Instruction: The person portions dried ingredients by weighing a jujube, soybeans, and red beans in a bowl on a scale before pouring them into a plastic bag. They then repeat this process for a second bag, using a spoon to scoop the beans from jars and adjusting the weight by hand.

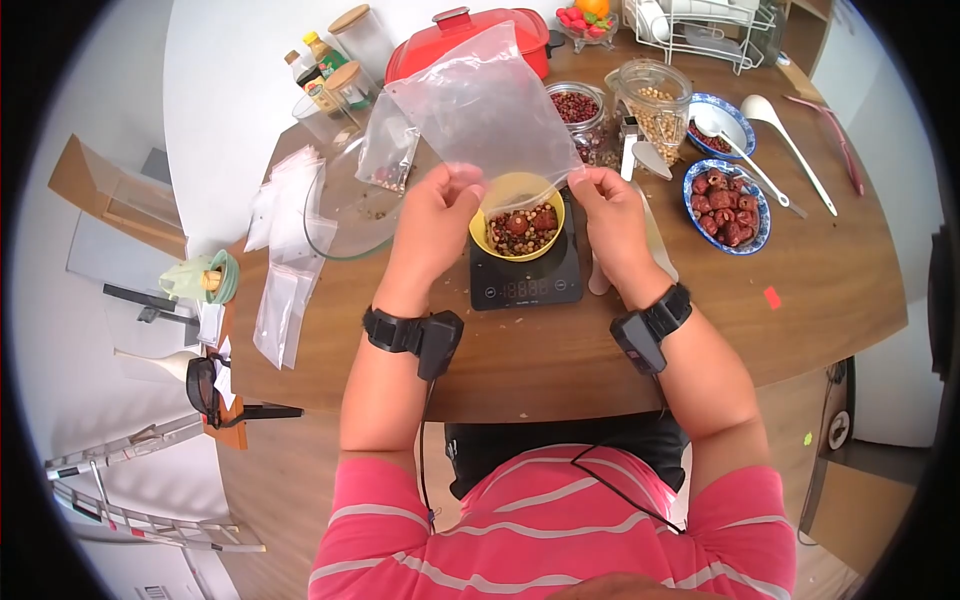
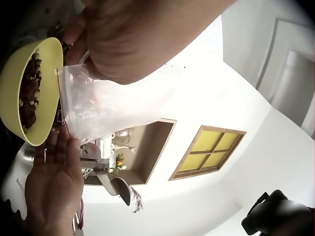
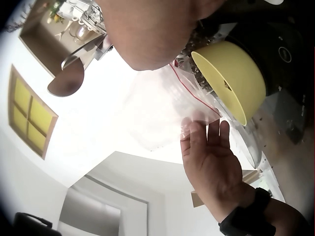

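Observation:
A clear zip bag (image 1: pixel 490 100) with a red line along its mouth is held up, its mouth low and toward the person. My left hand (image 1: pixel 436 220) pinches one corner of the mouth and my right hand (image 1: pixel 612 222) pinches the other. Just below the bag, a yellow bowl (image 3: pixel 238 73) stands on a black kitchen scale (image 1: pixel 525 288). It holds a mix of beans, grains and red dates (image 1: pixel 518 226). In the left wrist view, the bag's mouth is close beside the bowl's rim.
Flat empty bags (image 1: pixel 285 290) and a glass bowl (image 1: pixel 345 254) lie left. A filled bag (image 1: pixel 392 150) is behind. Jars (image 1: pixel 655 105), a red pot (image 1: pixel 420 52), a date bowl (image 1: pixel 727 205) and a white ladle (image 1: pixel 795 155) stand behind and right.

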The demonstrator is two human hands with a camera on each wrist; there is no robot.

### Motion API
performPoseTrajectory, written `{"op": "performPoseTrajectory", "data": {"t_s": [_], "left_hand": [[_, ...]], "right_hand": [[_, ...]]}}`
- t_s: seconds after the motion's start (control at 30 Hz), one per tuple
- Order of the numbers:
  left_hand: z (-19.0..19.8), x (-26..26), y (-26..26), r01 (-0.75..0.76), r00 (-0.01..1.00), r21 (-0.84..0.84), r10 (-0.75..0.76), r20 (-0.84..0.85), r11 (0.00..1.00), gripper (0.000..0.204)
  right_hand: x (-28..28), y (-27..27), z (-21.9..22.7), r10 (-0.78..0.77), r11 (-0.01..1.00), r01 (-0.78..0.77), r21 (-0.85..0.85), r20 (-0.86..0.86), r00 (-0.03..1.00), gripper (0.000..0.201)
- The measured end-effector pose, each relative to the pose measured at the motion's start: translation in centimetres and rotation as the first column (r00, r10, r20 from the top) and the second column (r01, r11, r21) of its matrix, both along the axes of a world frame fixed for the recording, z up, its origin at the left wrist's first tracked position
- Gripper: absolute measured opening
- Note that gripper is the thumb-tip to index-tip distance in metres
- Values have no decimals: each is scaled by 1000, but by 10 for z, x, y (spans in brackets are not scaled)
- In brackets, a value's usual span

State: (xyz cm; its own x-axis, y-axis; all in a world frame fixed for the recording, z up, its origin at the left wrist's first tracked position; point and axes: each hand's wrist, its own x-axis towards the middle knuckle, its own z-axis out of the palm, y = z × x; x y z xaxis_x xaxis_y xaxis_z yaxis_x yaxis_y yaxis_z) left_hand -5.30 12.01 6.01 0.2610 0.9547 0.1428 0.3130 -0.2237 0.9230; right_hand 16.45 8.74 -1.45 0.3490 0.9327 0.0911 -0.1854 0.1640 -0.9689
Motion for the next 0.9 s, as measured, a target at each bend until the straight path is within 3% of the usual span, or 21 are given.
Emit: {"op": "performPoseTrajectory", "data": {"t_s": [0.07,0.1,0.17,0.2,0.27,0.3,0.33,0.4,0.43,0.47,0.53,0.6,0.67,0.73,0.8,0.83,0.87,0.9], "left_hand": [[6,-3,-3,-94,970,321,159,-184,943,33],[3,-19,1,-96,970,321,161,-183,942,33],[-4,-63,13,-156,966,-4,153,210,988,59],[2,-71,8,-155,966,-5,153,209,988,59],[22,-80,-16,192,822,-220,-34,569,956,78],[33,-76,-31,133,820,-254,38,570,958,63],[31,-82,-38,127,819,-252,42,572,959,63],[25,-105,-44,59,941,-210,16,337,976,42],[18,-121,-42,2,954,-181,52,295,984,20],[16,-139,-42,-10,953,-182,64,297,983,20],[21,-171,-48,-139,948,-14,137,286,990,15],[26,-223,-49,-305,886,39,268,379,951,20],[36,-266,-55,-503,782,46,432,450,863,22],[28,-327,-62,-578,725,22,501,474,816,20],[12,-380,-67,-673,685,6,620,384,740,19],[1,-413,-69,-670,711,-7,645,281,742,18],[-3,-405,-68,-781,596,-24,757,269,624,16],[-12,-421,-66,-773,614,-37,761,211,634,15]], "right_hand": [[-1,1,1,-18,998,18,64,-1,1000,21],[-1,1,1,-16,998,16,64,0,1000,21],[-1,1,-1,-70,968,35,250,131,989,19],[-2,-1,0,-70,968,35,249,131,989,19],[-3,-5,3,-153,927,38,373,285,946,19],[-4,-7,3,-147,928,32,372,285,947,19],[-5,-8,4,-171,919,15,394,365,915,18],[-7,-10,7,-190,909,-13,416,442,876,18],[-8,-12,10,-242,889,-19,458,504,829,21],[-10,-13,12,-293,866,-32,499,559,776,24],[-11,-13,12,-303,883,-15,469,594,745,27],[-11,-11,3,-286,932,41,361,661,693,31],[-12,-12,2,-185,978,69,196,667,722,30],[-10,-12,4,-113,994,86,74,672,731,33],[-10,-8,-4,-136,991,115,75,674,726,35],[-9,-6,-8,-118,993,101,64,675,728,36],[-9,-5,-9,-108,994,96,56,679,726,37],[-11,-6,-8,-99,995,90,48,687,720,37]]}}
